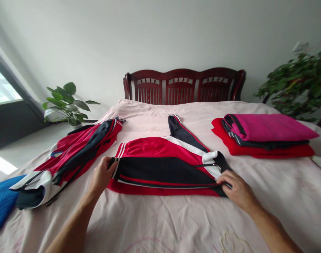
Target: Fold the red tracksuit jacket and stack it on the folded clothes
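Observation:
A red, navy and white track jacket [152, 147] lies on the bed in front of me, its collar to the right and its striped hem to the left. One navy sleeve is laid across the body toward the left; the other points away toward the headboard. My left hand [103, 172] pinches the cuff of the folded sleeve beside the hem. At the shoulder, near the white-lined collar, my right hand [232, 184] grips the jacket's navy fabric. Part of the zipper shows by the collar.
Another red and navy track jacket [78, 151] lies at the left, beside a blue cloth [3, 200]. Folded clothes with a magenta piece [271, 127] on top are stacked at the right. Behind stands a dark wooden headboard [180, 86]; potted plants flank the bed [160, 225].

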Motion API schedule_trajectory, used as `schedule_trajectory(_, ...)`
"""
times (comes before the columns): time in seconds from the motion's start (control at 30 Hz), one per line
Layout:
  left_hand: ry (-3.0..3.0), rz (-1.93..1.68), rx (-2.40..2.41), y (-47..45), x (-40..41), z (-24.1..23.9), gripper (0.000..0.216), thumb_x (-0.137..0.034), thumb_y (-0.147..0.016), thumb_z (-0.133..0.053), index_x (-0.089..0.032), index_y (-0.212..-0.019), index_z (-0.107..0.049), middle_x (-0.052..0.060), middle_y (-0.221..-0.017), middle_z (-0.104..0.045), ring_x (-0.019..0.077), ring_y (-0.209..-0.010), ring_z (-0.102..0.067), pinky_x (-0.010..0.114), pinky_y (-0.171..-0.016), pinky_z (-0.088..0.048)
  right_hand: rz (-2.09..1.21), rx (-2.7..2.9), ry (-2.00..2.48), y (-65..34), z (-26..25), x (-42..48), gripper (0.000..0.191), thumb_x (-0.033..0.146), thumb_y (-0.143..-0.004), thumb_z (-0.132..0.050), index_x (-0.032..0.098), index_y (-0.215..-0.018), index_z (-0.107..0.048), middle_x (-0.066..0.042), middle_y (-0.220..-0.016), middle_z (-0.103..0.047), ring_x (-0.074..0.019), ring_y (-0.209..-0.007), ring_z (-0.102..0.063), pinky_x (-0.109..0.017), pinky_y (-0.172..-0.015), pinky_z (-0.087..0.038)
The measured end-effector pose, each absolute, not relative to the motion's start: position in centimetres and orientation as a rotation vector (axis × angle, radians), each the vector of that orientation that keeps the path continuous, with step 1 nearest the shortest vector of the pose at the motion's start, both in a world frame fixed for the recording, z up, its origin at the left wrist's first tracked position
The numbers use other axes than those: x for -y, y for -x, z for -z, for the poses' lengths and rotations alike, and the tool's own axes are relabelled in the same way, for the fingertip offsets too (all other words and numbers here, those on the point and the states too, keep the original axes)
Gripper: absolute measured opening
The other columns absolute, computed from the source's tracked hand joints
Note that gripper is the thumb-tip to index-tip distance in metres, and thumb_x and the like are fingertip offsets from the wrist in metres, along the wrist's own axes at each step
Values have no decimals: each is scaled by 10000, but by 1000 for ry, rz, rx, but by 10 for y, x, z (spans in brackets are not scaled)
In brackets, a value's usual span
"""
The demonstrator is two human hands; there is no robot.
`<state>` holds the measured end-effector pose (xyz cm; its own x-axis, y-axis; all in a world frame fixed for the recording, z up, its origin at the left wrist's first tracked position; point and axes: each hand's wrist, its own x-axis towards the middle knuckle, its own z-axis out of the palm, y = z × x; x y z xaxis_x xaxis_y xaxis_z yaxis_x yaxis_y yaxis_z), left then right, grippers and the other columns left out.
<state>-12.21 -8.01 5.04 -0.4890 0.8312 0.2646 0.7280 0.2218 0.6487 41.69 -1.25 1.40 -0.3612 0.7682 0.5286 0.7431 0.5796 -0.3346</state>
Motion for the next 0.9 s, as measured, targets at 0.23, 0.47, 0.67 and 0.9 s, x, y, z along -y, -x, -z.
schedule_trajectory(0.23, -1520, -929, -2383, 127, 81, -42, 328, -525, -853, -553, -247, -1011, -627, 41, -881, -748, 228, -807, -707, 288, -682, -488, -32, 2192, 1231, -412, -18, 15, 222, 122, -672, -464, 274, -675, -626, -16, -794, -659, -214, -796, -650, -344, -768, -505)
schedule_trajectory(0.47, -1522, -781, -2438, 130, 83, -42, 419, -571, -882, -502, -270, -1152, -612, 37, -956, -747, 223, -829, -700, 290, -674, -463, -122, 2164, 1339, -413, -20, 16, 220, 150, -650, -468, 273, -674, -648, -15, -817, -666, -200, -783, -650, -314, -726, -499)
schedule_trajectory(0.67, -1544, -632, -2527, 137, 81, -34, 560, -628, -885, -448, -240, -1259, -599, 107, -1178, -701, 296, -1104, -654, 388, -878, -494, -647, 2109, 1351, -421, -29, 18, 246, 247, -638, -526, 239, -760, -739, -40, -852, -704, -222, -830, -659, -320, -750, -519)
schedule_trajectory(0.9, -1393, -745, -2385, 152, 58, -30, 982, -737, -748, -564, -76, -1464, -443, 219, -1303, -646, 347, -1161, -650, 427, -969, -493, -638, 1597, 1667, -432, -31, -19, 523, 523, -816, -512, 169, -1164, -678, -128, -1104, -740, -286, -985, -690, -363, -832, -540)
